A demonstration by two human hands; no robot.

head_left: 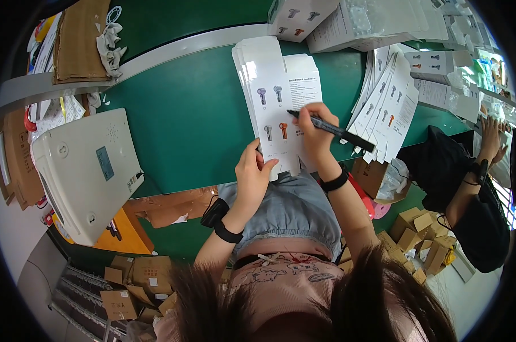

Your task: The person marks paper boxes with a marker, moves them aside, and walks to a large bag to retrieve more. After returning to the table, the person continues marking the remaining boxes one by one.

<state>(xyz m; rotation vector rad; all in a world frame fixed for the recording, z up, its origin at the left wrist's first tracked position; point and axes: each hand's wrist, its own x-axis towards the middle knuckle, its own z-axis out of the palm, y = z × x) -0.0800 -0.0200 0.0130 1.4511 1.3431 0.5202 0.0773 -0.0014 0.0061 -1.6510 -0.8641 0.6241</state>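
A stack of flattened white cartons (272, 68), printed with small handheld fans, lies on the green table in front of me. My left hand (252, 176) grips the near left edge of the stack, its thumb lying on top. Between the fingers of my right hand (317, 134) is a black marker pen (358, 139). Its dark tip points left, at the upper carton's face, close beside the printed fans. I cannot tell whether the tip touches the card. Each of my wrists carries a black band.
More flattened cartons (390, 102) lie fanned out to the right. Folded boxes (301, 20) stand at the back. A pale device with a small display (87, 165) sits at the left. A co-worker's arm (469, 182) shows at the far right. Brown cardboard boxes (149, 273) crowd the floor.
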